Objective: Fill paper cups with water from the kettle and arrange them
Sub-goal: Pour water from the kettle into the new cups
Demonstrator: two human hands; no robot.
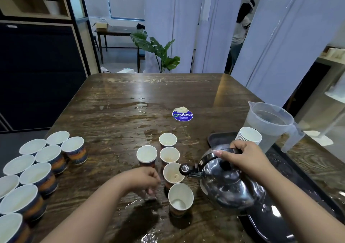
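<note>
My right hand point(240, 158) grips the black handle of a shiny metal kettle point(229, 185), tilted left with its spout over a paper cup point(173, 173) that holds some water. My left hand point(143, 181) rests on the table just left of that cup, fingers loosely curled, holding nothing. Two more cups point(169, 155) point(167, 139) stand in a line behind it, another cup point(146, 154) sits to their left, and a near-empty cup point(180, 198) stands nearest me. Several filled cups point(43, 160) are grouped at the left edge.
A dark tray point(291, 175) lies on the right, carrying a stack of unused cups point(249, 135) and a clear plastic jug point(268, 125). The wooden table point(115, 116) is wet with puddles. A blue round sticker point(182, 115) sits mid-table. A person stands far behind.
</note>
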